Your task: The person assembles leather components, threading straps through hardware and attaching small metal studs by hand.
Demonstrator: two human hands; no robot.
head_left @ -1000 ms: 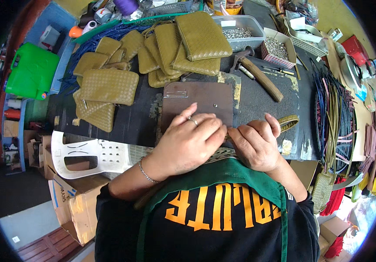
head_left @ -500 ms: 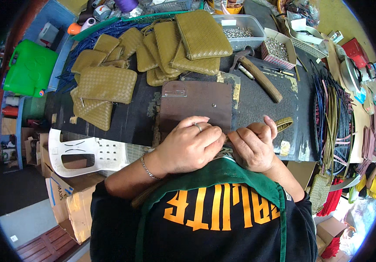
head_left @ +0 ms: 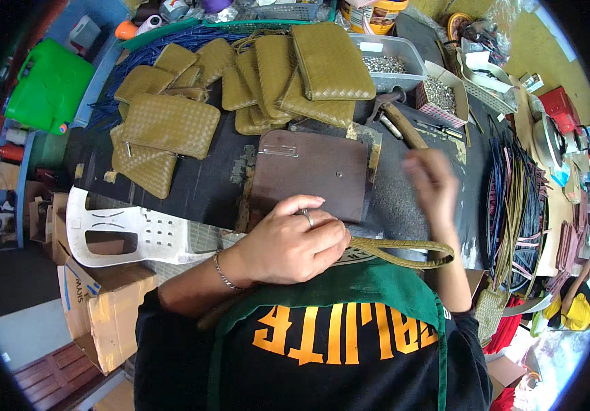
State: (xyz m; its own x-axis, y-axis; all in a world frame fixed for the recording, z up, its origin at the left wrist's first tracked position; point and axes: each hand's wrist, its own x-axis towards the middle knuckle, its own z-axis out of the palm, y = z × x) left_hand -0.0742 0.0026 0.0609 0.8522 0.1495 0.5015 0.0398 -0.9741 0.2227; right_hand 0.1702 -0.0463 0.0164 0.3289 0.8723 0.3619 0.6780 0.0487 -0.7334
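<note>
My left hand, a ring on one finger, is closed around the end of an olive woven strap. The strap's loop sticks out to the right in front of the green apron. At the far end of my right arm, my right hand is smeared by motion over the lower end of a hammer's wooden handle; whether its fingers grip it cannot be made out. Just beyond my left hand lies a brown leather-like flap with a small metal stud and a clear strip on it.
Olive woven pouches are heaped at the far left and middle of the black table. A clear bin and a checked box hold metal fittings. Bundled cords hang at right. A white chair stands left.
My right hand has let go of the strap and moved away and to the right, up to the hammer's handle. The strap's loop now lies exposed beside my left hand, which stays in place.
</note>
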